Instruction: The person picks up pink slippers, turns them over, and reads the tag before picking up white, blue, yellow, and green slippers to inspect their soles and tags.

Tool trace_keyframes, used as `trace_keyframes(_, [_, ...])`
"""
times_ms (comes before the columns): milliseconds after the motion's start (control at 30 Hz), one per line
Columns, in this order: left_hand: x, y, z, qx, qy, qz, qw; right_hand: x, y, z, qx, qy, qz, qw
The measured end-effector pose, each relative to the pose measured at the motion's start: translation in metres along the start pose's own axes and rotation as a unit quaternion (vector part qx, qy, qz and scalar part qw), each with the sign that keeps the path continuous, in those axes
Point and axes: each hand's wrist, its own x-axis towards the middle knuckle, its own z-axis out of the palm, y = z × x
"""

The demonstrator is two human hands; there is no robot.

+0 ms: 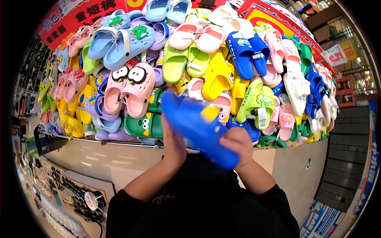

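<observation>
A blue clog-style shoe (200, 131) with a yellow patch is held up in front of my chest, tilted and smeared by motion. I cannot make out whether it is one shoe or a pair pressed together. My left hand (174, 142) supports its left side, the fingers partly hidden behind it. My right hand (239, 147) grips the lower right end, thumb and fingers closed on it. Just behind the shoe, on the heap, lie a green slipper (145, 126) with cartoon eyes and pink clogs (139, 95) with big eyes.
A wide heap of children's clogs and slippers fills the display in front of me, including yellow slippers (218, 81), blue slippers (242, 53) and light blue clogs (129, 45). Red signs (89, 18) stand behind. A black basket (45, 139) is at the left.
</observation>
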Motion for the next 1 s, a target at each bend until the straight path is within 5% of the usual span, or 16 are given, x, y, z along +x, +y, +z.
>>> trace_keyframes(33, [0.008,0.000,-0.004,0.001,-0.008,-0.007,1.000,0.000,-0.012,-0.001,0.035,0.047,0.090,0.994])
trace_keyframes(67, [0.019,0.000,-0.011,0.078,-0.006,0.095,0.992,-0.006,-0.023,0.015,0.152,0.158,0.242,0.945])
trace_keyframes(133, [0.030,0.011,-0.011,0.186,-0.011,0.241,0.952,0.001,-0.031,0.021,0.255,0.234,0.325,0.880])
trace_keyframes(233, [0.030,0.021,-0.012,0.258,-0.059,0.285,0.921,-0.015,-0.028,0.024,0.291,0.253,0.355,0.852])
trace_keyframes(300, [0.030,0.025,-0.007,0.233,-0.081,0.143,0.959,-0.029,-0.022,0.025,0.293,0.272,0.365,0.841])
trace_keyframes(667, [0.065,0.031,0.010,0.170,-0.288,-0.178,0.925,-0.069,-0.022,0.020,0.332,0.397,0.420,0.746])
trace_keyframes(1000, [0.065,-0.010,0.055,0.116,-0.313,-0.195,0.922,-0.084,-0.022,-0.019,0.338,0.426,0.461,0.701])
